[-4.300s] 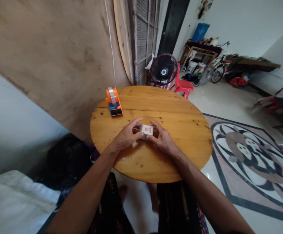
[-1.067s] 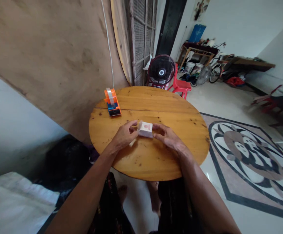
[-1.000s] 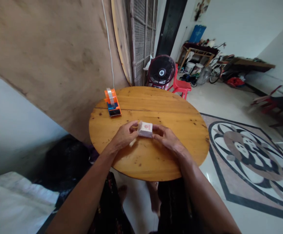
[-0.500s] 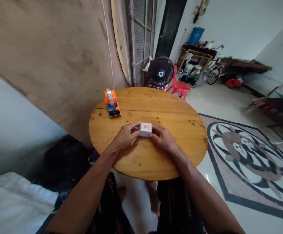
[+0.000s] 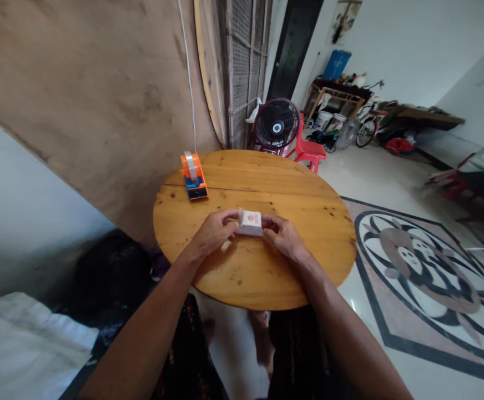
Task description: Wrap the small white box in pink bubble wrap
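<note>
A small white box (image 5: 251, 223) with a red print on top rests near the middle of the round wooden table (image 5: 242, 278). My left hand (image 5: 216, 232) grips its left side between thumb and fingers. At the box's right side is my right hand (image 5: 284, 235), its thumb and fingertips closed against the edge. Both forearms reach in from the bottom of the view.
An orange and blue tape dispenser (image 5: 194, 176) stands at the table's back left. Past the far edge are a fan (image 5: 276, 128) and a red chair (image 5: 309, 150). A brown board (image 5: 79, 83) leans at the left.
The box has shifted very slightly to the right between my hands, and more of its front side shows. The whole view has moved a little.
</note>
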A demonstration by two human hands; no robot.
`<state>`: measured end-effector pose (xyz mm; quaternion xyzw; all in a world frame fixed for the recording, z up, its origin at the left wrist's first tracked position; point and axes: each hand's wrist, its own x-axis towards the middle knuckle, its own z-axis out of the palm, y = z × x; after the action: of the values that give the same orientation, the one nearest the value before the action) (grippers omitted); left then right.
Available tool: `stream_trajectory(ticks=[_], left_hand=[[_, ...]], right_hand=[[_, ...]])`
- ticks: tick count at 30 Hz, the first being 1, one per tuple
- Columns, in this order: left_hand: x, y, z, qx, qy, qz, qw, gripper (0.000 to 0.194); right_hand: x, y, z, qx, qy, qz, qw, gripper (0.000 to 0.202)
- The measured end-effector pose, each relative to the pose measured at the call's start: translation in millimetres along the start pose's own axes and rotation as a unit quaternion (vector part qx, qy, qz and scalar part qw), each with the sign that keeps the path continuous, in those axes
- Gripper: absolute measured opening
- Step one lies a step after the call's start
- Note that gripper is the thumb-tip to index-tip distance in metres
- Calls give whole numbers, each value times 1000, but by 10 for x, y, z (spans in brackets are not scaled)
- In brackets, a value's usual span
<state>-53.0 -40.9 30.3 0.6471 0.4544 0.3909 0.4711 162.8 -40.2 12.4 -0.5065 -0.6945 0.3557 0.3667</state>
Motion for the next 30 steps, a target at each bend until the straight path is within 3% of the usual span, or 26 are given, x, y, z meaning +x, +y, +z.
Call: stream_trajectory(ticks=[8,11,17,23,30], left_hand=[[27,-1,-8,-1,-37,19,999,46],[40,-28,11,-1,-14,12,1000,46],[39,-55,11,9,52,-28,998,35],[21,6,-2,22,12,-33,999,37],[28,-44,48,20,-28,5,999,49]], right_hand=[[-23,-98,11,-50,2,-23,998,39],[-5,-44,17,-20,8,-15,1000,38],[43,131,8,-37,88,-11,995,25],[3,44,21,-135,63,-1,989,30],[-17,-45,39,-147,46,-14,988,37]])
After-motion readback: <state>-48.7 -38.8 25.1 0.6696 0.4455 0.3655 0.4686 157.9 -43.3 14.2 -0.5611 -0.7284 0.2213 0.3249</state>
